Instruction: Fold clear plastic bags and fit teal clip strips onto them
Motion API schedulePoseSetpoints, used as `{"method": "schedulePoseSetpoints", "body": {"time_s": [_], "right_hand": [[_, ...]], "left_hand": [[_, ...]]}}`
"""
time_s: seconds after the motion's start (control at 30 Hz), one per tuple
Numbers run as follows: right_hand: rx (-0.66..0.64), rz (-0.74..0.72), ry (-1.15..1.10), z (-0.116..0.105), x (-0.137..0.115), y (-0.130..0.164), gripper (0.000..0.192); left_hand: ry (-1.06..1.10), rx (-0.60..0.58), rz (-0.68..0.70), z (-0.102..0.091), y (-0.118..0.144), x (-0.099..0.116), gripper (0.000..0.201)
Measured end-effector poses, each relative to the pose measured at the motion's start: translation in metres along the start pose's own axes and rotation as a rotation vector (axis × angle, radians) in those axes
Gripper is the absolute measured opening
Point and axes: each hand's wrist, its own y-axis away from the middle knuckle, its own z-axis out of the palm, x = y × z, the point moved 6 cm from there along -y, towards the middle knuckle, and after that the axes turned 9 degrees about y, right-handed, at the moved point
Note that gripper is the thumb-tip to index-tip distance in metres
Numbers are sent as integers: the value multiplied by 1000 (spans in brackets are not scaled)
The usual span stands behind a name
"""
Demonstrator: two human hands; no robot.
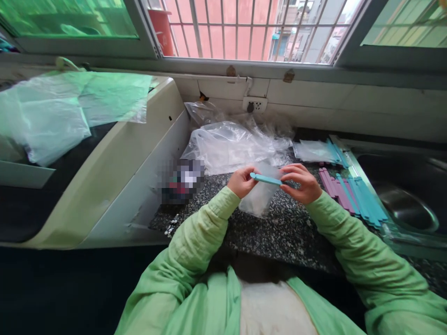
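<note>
A slim teal plastic strip [266, 179] with a rounded end is held level over the speckled counter [286, 232]. My left hand [242, 183] is closed around its left end, thumb and fingers pinching it. At the other end, my right hand [301, 183] pinches the strip between thumb and fingertips. A small clear plastic bag [257, 202] shows behind and below the strip; I cannot tell whether it is attached to it or which fingers touch it. To the right lie several loose teal strips [366, 200] and purple strips [337, 190].
Crumpled clear plastic bags [233, 142] lie against the wall below a socket [254, 104]. A flat clear packet [314, 151] is beside more teal strips. The metal sink [408, 204] is at right, a cream machine [139, 153] at left. A blurred object [183, 181] stands beside it.
</note>
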Motion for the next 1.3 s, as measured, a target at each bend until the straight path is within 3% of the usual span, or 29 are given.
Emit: {"method": "schedulePoseSetpoints", "body": {"time_s": [0.4, 0.63, 0.77, 1.0, 1.3], "right_hand": [[55, 150, -52, -1, 5, 4, 5], [112, 186, -62, -1, 6, 7, 4], [113, 192, -47, -1, 5, 7, 4], [96, 169, -35, 2, -1, 7, 4], [87, 141, 129, 9, 2, 11, 4]], "left_hand": [[128, 10, 26, 6, 6, -5, 45], [-17, 120, 224, -1, 13, 4, 34], [-17, 73, 169, 1, 10, 2, 31], [140, 73, 86, -1, 4, -2, 54], [64, 76, 106, -3, 5, -1, 48]]}}
